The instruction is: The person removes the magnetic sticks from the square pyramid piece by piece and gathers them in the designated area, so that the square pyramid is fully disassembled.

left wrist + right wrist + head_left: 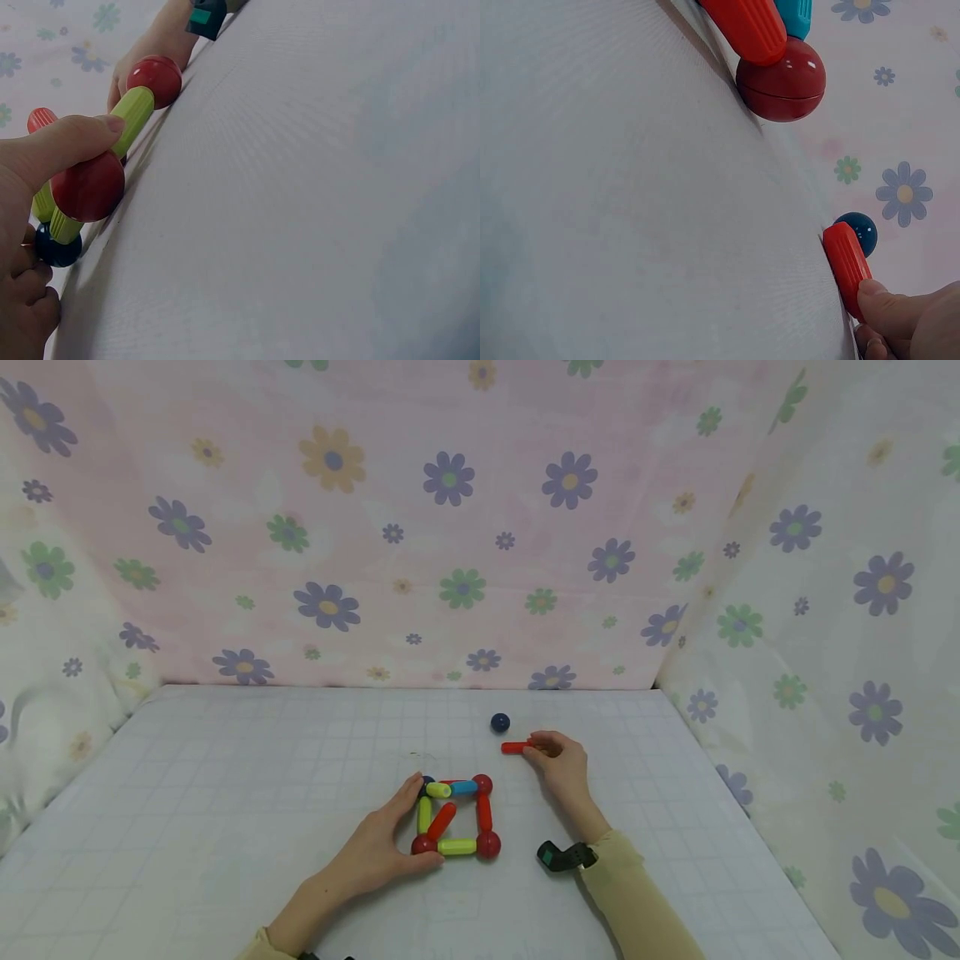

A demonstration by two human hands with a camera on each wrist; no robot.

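Front and centre on the table lies a square frame of magnetic rods and balls, with red balls (pixel 488 845) at three corners and a dark blue ball (pixel 58 246) at the fourth. Yellow-green rods (pixel 457 847) and a red rod (pixel 484 812) form its sides. Another red rod (pixel 442 821) slants up from the front left ball, and a blue rod (pixel 463 787) shows at the back. My left hand (pixel 378 847) grips the frame's left side, thumb at the near corner, fingers by the dark blue ball. Thumb and fingers of my right hand (pixel 562 768) pinch a loose red rod (pixel 847 262).
A loose dark blue ball (pixel 500 722) sits on the table just beyond the pinched rod. The white gridded table (pixel 225 777) meets a flowered cloth (pixel 405 610) at the back and sides. A black wrist strap (pixel 566 856) is on the right wrist.
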